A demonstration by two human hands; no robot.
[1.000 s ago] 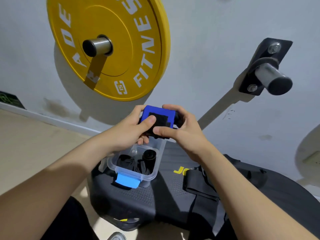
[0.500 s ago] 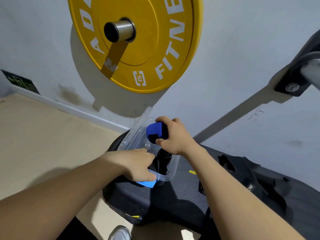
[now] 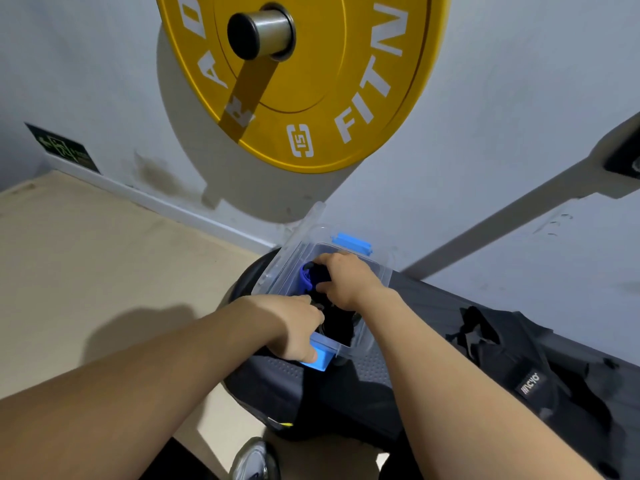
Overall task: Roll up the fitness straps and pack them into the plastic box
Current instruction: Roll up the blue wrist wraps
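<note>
- Head view: the plastic box [image 3: 378,277] sits just right of the frame's centre, on the left end of a dark padded bench [image 3: 381,379].
- The box is clear-walled, with a blue latch on its far end [image 3: 351,242] and another blue latch on its near end [image 3: 321,361].
- Its clear lid [image 3: 294,242] is off the opening and leans against the box's left side.
- The rolled strap [image 3: 306,277] is inside the box, at its upper left corner. It is a tight roll, bright blue on the outside with black showing next to it.
- The right hand [image 3: 346,278] reaches down into the box. Its fingers and thumb are curled round the rolled strap, and it covers most of the roll.
- More black material fills the box's lower part, between the two hands. How it is wound is too dark to tell.
- The left hand [image 3: 298,323] grips the box's near end, with the fingers hooked over the rim and the thumb pressed on the near latch.
- A loose heap of black straps [image 3: 519,372] with a white printed label lies on the bench at lower right, well apart from the box.
- A yellow weight plate [image 3: 311,105] hangs on a metal peg [image 3: 259,31] on the grey wall at the top centre.
- Beige floor [image 3: 86,271] fills the left side of the frame.
</note>
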